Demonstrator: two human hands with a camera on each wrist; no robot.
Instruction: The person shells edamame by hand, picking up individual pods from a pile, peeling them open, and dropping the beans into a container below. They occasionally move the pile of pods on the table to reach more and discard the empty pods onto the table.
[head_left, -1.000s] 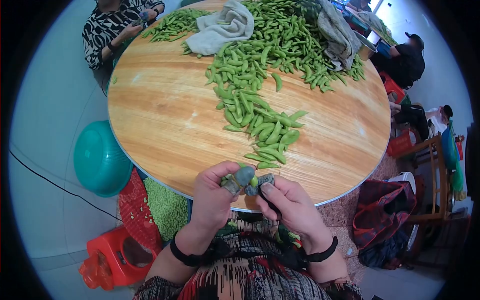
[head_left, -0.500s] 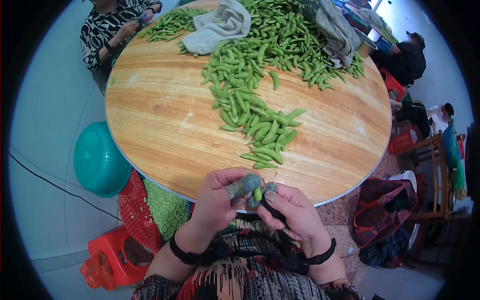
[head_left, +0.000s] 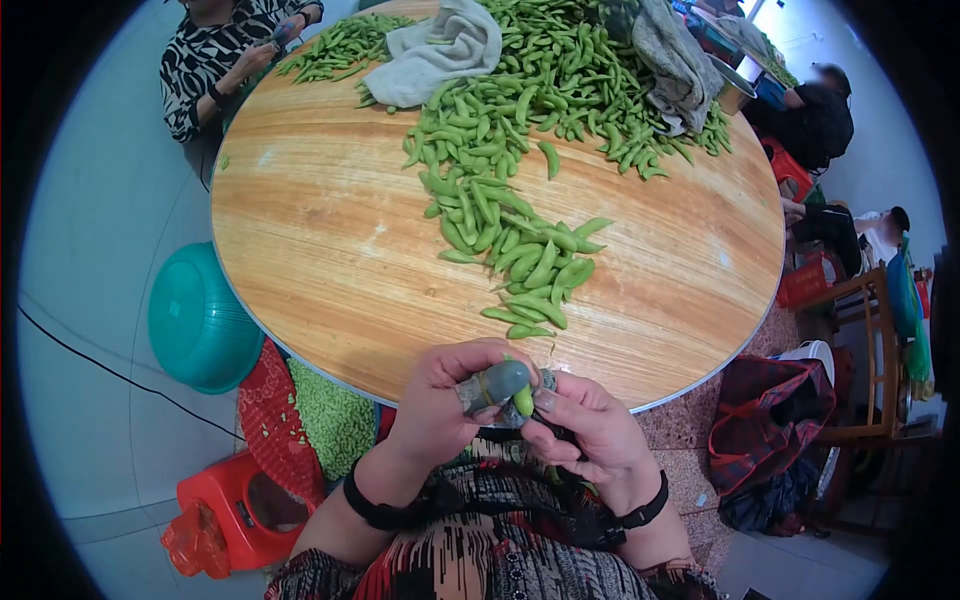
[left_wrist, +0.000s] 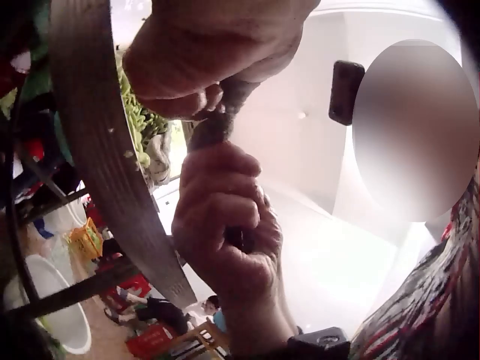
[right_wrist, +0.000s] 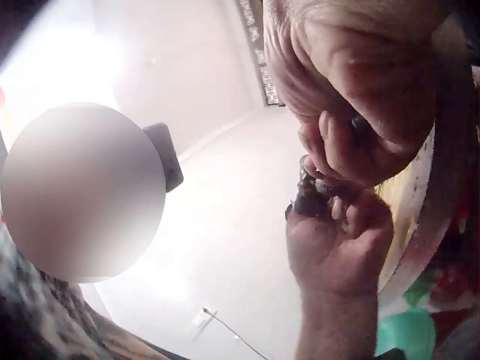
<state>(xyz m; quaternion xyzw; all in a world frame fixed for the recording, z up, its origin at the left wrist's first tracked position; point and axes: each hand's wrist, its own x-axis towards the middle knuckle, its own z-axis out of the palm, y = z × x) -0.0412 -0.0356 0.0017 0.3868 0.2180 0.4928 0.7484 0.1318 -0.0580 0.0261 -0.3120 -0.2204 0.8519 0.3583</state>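
In the head view, both hands meet over the table's near edge. My left hand [head_left: 432,402] pinches a green soybean pod [head_left: 523,399], its thumb wearing a grey cover [head_left: 498,384] tied with a band. Pressed against the pod's other side is my right hand [head_left: 592,425], with thumb and forefinger closed on it; a grey wrap covers that forefinger. A dark object [left_wrist: 238,238] shows inside the right hand's curled fingers in the left wrist view; I cannot tell what it is. Loose pods [head_left: 530,260] trail across the wooden table [head_left: 330,250] toward the hands.
A big heap of pods [head_left: 560,70] with grey cloths [head_left: 440,55] covers the far side. Shelled beans [head_left: 335,420] lie below left, by a green basin [head_left: 205,320] and red stool [head_left: 245,510]. A patterned-sleeved person [head_left: 225,70] sits far left. A plaid bag [head_left: 765,425] stands right.
Both hands have shifted slightly right and closer together. The pod has come into fuller view between the thumbs, while the pods on the table lie as before.
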